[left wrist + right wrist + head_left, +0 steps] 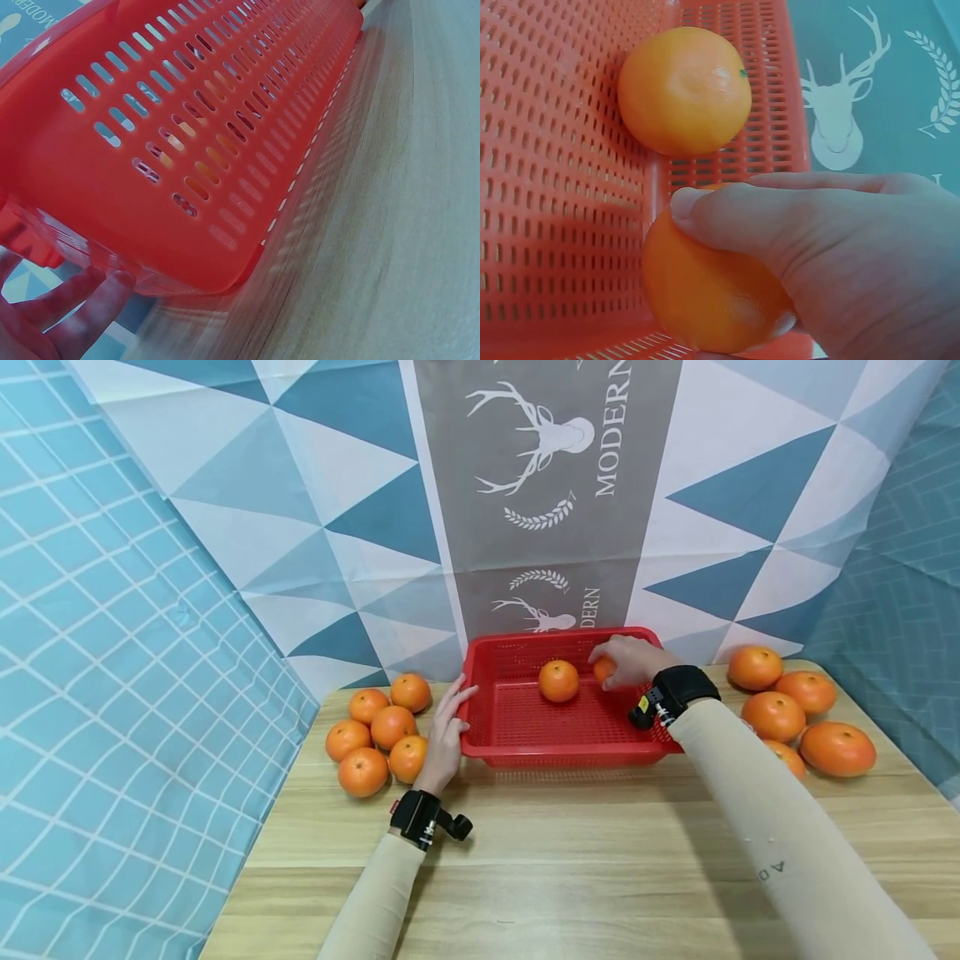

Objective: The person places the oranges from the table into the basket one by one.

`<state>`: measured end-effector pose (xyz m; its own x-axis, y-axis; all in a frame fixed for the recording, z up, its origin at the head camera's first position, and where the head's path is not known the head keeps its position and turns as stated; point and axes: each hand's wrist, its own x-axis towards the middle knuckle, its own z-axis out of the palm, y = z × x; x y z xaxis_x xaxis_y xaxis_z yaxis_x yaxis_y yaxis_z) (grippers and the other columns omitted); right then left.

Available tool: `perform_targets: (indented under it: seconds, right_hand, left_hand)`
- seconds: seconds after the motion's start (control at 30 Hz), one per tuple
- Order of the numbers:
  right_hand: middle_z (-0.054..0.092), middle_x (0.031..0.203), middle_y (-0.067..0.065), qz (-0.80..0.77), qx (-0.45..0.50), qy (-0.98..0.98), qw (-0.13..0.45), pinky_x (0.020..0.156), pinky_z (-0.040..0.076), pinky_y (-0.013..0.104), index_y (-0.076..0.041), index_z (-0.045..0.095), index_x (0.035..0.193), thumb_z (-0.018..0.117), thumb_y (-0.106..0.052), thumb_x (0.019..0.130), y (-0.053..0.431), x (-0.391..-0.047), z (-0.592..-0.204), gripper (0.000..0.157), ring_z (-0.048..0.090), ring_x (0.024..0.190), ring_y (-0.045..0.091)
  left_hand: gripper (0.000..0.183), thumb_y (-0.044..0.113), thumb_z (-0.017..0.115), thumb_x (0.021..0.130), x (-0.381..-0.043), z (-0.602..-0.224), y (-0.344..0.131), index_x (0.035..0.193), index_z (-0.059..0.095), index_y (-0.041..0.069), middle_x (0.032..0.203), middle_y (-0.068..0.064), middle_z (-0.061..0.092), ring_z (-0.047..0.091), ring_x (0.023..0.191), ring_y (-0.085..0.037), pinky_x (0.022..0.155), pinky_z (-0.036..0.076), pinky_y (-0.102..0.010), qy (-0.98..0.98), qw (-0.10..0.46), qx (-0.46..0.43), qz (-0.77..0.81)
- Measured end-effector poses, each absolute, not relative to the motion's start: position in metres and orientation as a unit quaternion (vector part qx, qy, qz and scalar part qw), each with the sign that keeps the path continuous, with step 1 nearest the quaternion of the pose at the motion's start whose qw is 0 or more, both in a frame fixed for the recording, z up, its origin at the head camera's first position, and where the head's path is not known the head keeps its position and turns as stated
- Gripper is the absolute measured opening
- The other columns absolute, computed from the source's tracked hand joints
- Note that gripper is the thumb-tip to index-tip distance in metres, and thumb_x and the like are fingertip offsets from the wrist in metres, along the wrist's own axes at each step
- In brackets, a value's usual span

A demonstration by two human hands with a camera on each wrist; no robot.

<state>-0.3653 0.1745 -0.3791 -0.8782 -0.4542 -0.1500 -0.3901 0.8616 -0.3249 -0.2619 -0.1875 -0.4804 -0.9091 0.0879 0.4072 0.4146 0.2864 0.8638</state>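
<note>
A red perforated plastic basket stands at the back of the wooden table. My right hand reaches into its right part and grips an orange, with the thumb across the top of the fruit in the right wrist view. Beside it in the basket lies another orange, apart from my fingers in the head view. At the basket's left end is my left hand, its fingers extended and touching the outer wall and rim. The left wrist view shows those fingertips against the red end wall.
Several oranges sit in a group on the table, left of my left hand. Another group of oranges lies at the right, near my right forearm. A patterned cloth hangs behind the basket.
</note>
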Motion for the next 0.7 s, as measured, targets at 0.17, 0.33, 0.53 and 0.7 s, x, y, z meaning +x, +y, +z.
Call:
perform_targets:
  seconds: [0.17,0.33,0.53,0.7]
  right_hand:
    - [0.063,0.153,0.023,-0.153,-0.206,0.958,0.127,0.120,0.054,0.068,-0.009,0.069,0.151,0.086,-0.013,0.095,0.174,-0.368,-0.388,0.059,0.054,0.139,0.045]
    - [0.063,0.152,0.023,-0.150,-0.204,0.959,0.130,0.120,0.053,0.068,-0.010,0.070,0.149,0.087,-0.013,0.095,0.172,-0.368,-0.394,0.057,0.054,0.138,0.045]
    - [0.063,0.149,0.025,-0.150,-0.203,0.959,0.126,0.119,0.053,0.068,-0.007,0.070,0.148,0.086,-0.011,0.096,0.169,-0.366,-0.395,0.055,0.055,0.135,0.045]
    - [0.063,0.149,0.026,-0.153,-0.201,0.959,0.129,0.119,0.054,0.068,-0.007,0.070,0.149,0.086,-0.011,0.095,0.168,-0.363,-0.397,0.056,0.055,0.136,0.045]
  left_hand:
    - [0.068,-0.002,0.038,0.095,-0.262,-0.480,-0.187,0.159,0.060,0.000,0.187,-0.007,0.035,0.032,0.173,-0.039,0.138,0.034,-0.067,-0.788,0.133,-0.156,-0.581]
    - [0.068,-0.005,0.038,0.095,-0.261,-0.479,-0.187,0.159,0.060,0.000,0.187,-0.006,0.034,0.032,0.174,-0.038,0.138,0.035,-0.066,-0.788,0.128,-0.153,-0.583]
    - [0.068,-0.002,0.039,0.095,-0.261,-0.480,-0.187,0.160,0.059,-0.001,0.187,-0.006,0.034,0.032,0.174,-0.038,0.138,0.034,-0.066,-0.788,0.131,-0.153,-0.582]
    - [0.068,0.001,0.039,0.094,-0.263,-0.482,-0.188,0.158,0.060,-0.001,0.186,-0.009,0.036,0.033,0.172,-0.042,0.137,0.034,-0.067,-0.787,0.142,-0.162,-0.578]
